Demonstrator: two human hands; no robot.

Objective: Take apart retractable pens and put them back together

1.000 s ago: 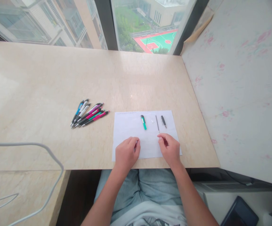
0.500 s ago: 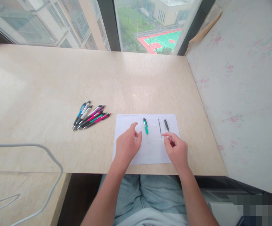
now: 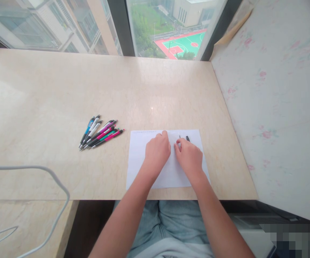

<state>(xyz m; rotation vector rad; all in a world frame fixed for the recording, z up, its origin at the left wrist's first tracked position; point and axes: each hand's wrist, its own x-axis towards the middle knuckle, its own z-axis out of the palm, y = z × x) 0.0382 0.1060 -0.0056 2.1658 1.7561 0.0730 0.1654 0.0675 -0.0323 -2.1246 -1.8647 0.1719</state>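
Note:
My left hand [image 3: 158,150] is closed over the middle of the white sheet of paper [image 3: 139,168], palm down with the fingers curled. It covers the place where the green pen barrel lay, so whether that barrel is in the fingers is hidden. Just to its right, my right hand [image 3: 189,156] has thumb and forefinger drawn together near the small pale piece's spot; anything between them is too small to make out. Beyond the right hand show the tip of a thin dark refill [image 3: 180,136] and the end of a black pen part [image 3: 188,138].
A pile of several click pens [image 3: 98,136] in blue, white, purple, pink and green lies left of the paper. A grey cable [image 3: 55,175] loops over the left side of the table [image 3: 63,89]. A floral-papered wall [image 3: 265,107] borders the right; windows stand behind.
My left hand has moved right and forward over the green pen barrel, its fingers closing. My right hand has moved left and forward, now hiding most of the refill and black part.

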